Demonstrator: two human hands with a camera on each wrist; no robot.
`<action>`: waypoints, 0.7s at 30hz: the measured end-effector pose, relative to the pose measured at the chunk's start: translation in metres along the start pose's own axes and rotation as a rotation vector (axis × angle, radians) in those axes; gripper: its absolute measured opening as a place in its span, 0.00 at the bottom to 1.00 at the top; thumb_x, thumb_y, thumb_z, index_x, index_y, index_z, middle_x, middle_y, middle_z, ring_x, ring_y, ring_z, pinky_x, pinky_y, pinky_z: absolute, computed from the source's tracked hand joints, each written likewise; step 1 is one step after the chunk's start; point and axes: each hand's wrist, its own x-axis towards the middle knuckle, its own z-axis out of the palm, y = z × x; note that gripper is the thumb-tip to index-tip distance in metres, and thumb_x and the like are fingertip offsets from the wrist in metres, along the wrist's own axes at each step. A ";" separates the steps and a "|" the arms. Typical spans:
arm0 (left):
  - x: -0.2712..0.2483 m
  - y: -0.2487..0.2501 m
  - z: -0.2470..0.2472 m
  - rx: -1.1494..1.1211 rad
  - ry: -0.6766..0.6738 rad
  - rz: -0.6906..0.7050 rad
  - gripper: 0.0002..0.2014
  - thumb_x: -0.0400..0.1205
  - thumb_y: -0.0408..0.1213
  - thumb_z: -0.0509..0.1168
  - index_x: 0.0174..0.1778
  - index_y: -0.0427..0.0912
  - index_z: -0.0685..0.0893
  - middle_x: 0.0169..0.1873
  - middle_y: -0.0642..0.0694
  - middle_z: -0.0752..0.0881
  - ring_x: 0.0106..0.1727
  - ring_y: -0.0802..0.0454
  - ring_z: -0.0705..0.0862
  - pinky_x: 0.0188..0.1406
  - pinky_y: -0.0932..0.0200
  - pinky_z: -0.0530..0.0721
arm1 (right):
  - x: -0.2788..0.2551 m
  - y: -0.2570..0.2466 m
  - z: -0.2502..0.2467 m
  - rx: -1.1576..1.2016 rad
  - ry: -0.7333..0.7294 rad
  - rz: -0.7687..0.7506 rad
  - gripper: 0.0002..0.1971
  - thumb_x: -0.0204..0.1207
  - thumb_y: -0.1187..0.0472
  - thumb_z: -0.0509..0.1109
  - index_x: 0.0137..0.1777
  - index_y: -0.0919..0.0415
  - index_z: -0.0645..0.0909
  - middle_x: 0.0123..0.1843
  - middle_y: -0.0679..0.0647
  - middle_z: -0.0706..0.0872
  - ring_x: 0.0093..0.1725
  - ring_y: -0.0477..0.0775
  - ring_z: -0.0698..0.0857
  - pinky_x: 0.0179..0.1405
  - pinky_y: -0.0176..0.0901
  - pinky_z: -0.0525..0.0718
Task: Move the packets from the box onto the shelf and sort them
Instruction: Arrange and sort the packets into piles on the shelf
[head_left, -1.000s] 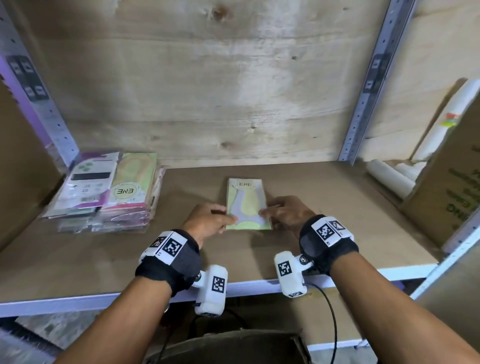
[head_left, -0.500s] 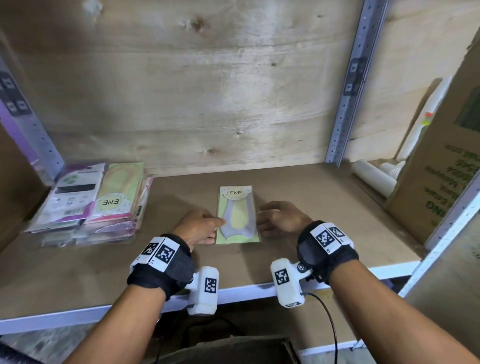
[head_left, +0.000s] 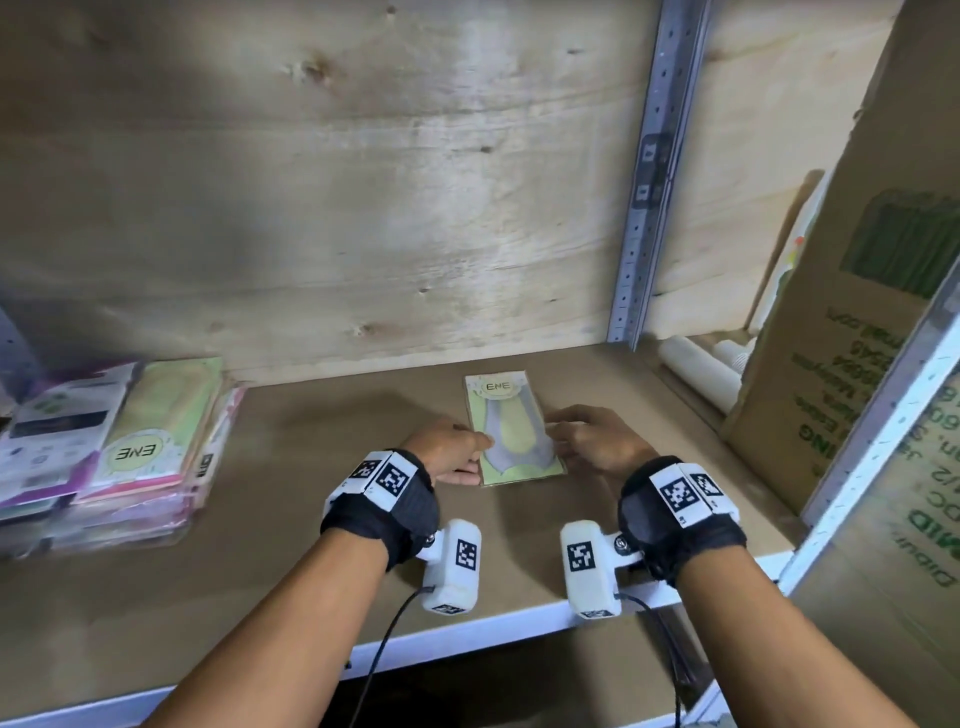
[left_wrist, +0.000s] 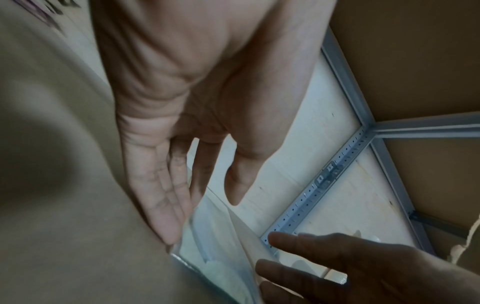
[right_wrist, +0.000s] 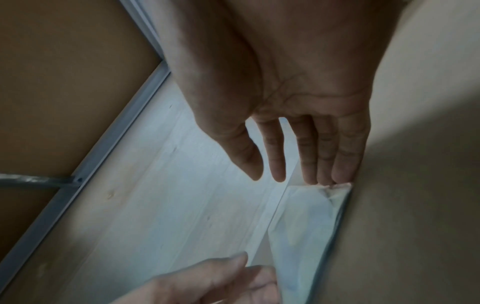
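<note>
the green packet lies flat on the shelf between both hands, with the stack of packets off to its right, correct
Not quite: the stack lies to its left, as the head view shows. The green packet does lie flat on the shelf between the left hand and right hand.

Both forearms are bare, without sleeves. Each wrist carries a wide black fabric band (head_left: 382, 512) that closes tightly around it. On top of every band sits a white block with square black-and-white code markers (head_left: 684, 489), two faces of it showing. From the inner side of each band a white rounded camera housing (head_left: 453, 565) sticks out on a short white bracket, and it also has a square marker on its side and a smaller one on its lower end. A thin black cable (head_left: 384, 642) leaves the bottom of each housing and hangs down. The left hand (head_left: 448, 451) and the right hand (head_left: 592, 441) wear no gloves and no rings.
</note>
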 end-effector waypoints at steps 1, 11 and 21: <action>0.004 0.005 0.008 -0.010 -0.010 -0.004 0.17 0.83 0.34 0.70 0.65 0.29 0.80 0.59 0.33 0.84 0.54 0.43 0.86 0.53 0.52 0.90 | 0.003 0.002 -0.007 -0.002 0.018 -0.005 0.14 0.80 0.64 0.70 0.64 0.66 0.84 0.54 0.63 0.88 0.48 0.59 0.84 0.48 0.48 0.82; 0.039 0.044 0.069 0.008 -0.075 0.011 0.19 0.84 0.32 0.69 0.69 0.28 0.77 0.55 0.35 0.83 0.49 0.47 0.86 0.37 0.60 0.90 | 0.026 0.015 -0.059 -0.071 0.092 -0.089 0.12 0.80 0.60 0.69 0.62 0.53 0.86 0.55 0.47 0.87 0.57 0.48 0.83 0.57 0.40 0.77; 0.055 0.057 0.089 0.021 -0.100 0.014 0.20 0.85 0.32 0.67 0.71 0.28 0.76 0.66 0.32 0.81 0.56 0.43 0.86 0.50 0.55 0.90 | 0.036 0.025 -0.069 -0.030 0.228 -0.076 0.14 0.79 0.63 0.71 0.64 0.58 0.85 0.52 0.50 0.86 0.49 0.44 0.82 0.36 0.26 0.72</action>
